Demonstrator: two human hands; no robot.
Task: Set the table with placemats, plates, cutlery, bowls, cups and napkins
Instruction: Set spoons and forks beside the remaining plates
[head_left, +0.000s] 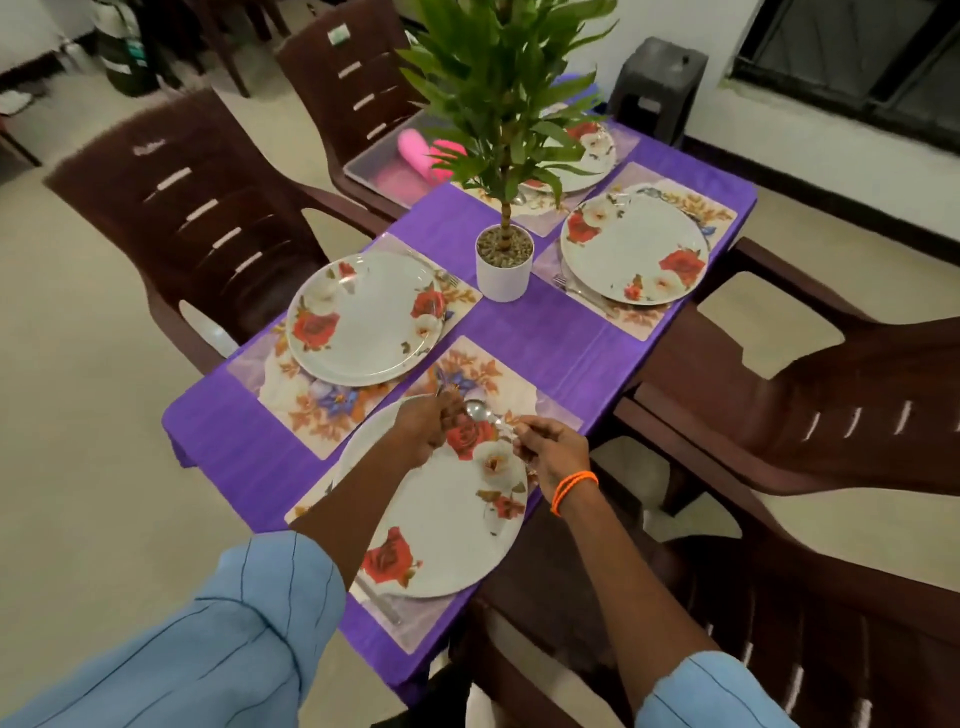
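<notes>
Holding cutlery over nearest plate (441, 519)
Right hand (553, 454) pinches spoon (480, 411); left hand (426, 428) grips fork (441, 389), both near plate's far rim

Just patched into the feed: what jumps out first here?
A tall green plant in a white pot stands mid-table on the purple tablecloth. Four white rose-patterned plates sit on floral placemats. Over the nearest plate, the left hand and right hand hold a shiny metal spoon.
</notes>
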